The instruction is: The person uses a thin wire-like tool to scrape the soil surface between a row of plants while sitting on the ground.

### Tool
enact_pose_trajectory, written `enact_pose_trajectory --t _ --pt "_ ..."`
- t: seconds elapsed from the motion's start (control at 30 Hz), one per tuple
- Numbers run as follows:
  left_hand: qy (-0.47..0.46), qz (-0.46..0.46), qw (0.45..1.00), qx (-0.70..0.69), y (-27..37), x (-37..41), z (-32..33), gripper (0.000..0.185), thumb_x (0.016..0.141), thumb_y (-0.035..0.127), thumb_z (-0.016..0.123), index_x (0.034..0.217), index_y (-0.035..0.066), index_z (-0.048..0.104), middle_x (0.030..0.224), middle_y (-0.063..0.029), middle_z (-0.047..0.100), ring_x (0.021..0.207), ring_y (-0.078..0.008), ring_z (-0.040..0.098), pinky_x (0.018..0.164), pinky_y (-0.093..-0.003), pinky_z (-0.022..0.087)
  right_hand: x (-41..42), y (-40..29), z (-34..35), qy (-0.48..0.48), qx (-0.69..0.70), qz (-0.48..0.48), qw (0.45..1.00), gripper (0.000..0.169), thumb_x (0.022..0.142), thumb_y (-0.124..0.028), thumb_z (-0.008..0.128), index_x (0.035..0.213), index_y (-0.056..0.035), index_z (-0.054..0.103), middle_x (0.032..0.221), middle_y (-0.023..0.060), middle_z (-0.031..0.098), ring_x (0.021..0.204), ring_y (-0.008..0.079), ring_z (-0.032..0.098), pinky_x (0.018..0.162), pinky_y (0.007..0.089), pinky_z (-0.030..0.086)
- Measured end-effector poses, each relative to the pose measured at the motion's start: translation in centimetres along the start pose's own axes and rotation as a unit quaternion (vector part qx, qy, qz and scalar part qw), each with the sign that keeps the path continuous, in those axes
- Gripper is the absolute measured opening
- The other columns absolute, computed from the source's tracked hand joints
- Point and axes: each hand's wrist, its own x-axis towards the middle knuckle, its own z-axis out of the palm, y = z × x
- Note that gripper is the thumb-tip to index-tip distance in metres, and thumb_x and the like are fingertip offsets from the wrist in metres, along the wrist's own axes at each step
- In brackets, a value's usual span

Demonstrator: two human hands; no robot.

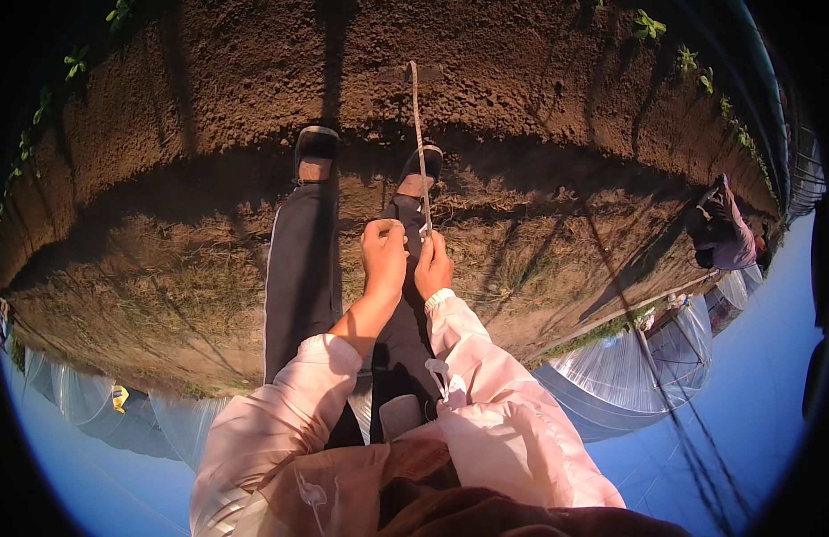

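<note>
Between the thumb and fingers of my right hand (433, 266) is the near end of a long, thin, pale strip or rod (419, 127). It runs away over my right shoe to the loose soil, where its far end curves down. Just left of it, my left hand (385, 252) is held with its fingers curled together above my thigh; whether something small is pinched there cannot be told. Both hands are close together but apart. A small white bit shows beside the strip near my right fingertips.
My legs in dark trousers (300, 268) stretch over dry, straw-strewn ground (186, 295). Ahead lies a bed of brown soil (253, 80), with green seedlings (649, 25) along its far side. Another person (733, 231) is low to the ground at the right. Plastic-covered tunnels (615, 376) stand behind.
</note>
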Motion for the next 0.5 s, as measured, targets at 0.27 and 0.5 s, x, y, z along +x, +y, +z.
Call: enact_pose_trajectory --t 0.27,0.5 --pt "0.079 0.052 0.995 0.035 -2.4 1.7 -1.2 0.029 0.096 0.023 0.061 0.112 -0.002 0.057 0.112 -0.01 0.055 0.091 -0.0179 0.06 0.07 -0.0284 0.055 5.9 -6.1 3.9 0.008 -0.019 0.002 1.0 0.03 0.107 -0.028 0.041 0.13 -0.0129 0.053 0.087 0.0262 0.068 0.082 0.0483 0.065 0.066 0.0541 0.05" --pt "0.117 0.079 0.988 0.065 -1.4 0.9 -1.0 0.038 0.1 0.033 0.054 0.121 0.002 0.052 0.127 -0.0127 0.036 0.114 -0.0227 0.047 0.089 -0.0355 0.052 0.3 -3.8 1.9 -0.052 -0.025 -0.016 0.998 0.029 0.106 -0.026 0.044 0.129 -0.0131 0.055 0.1 0.0264 0.069 0.09 0.0486 0.065 0.073 0.0534 0.051"
